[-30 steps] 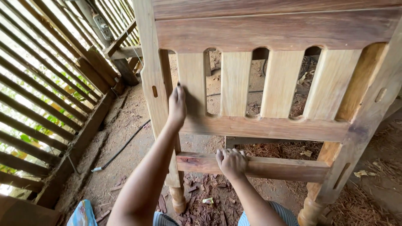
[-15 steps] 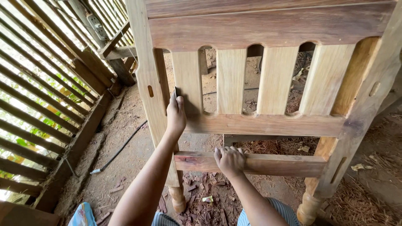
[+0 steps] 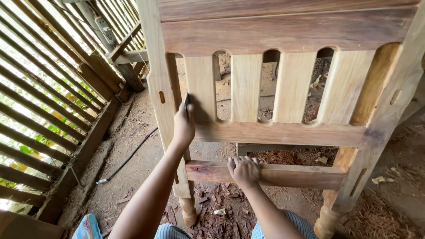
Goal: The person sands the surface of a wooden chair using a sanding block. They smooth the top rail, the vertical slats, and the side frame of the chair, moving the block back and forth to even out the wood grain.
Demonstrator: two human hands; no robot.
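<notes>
Head view: left hand point(image 3: 183, 126) presses what may be sandpaper point(image 3: 187, 101) against the upright slat point(image 3: 200, 88) (grain vertical), right hand point(image 3: 243, 170) curled over the lower rail point(image 3: 292, 175).

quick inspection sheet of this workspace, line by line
surface: dirt floor, strewn with wood chips
job's things: wooden slatted frame upright on turned legs; small dark piece, likely sandpaper, pressed on the leftmost slat
clutter: bark scraps and shavings under the frame
grippers: left hand holds the dark piece to the slat; right hand grips the lower rail
cables: black cable across the floor
surroundings: slatted wall at left, greenery outside
</notes>
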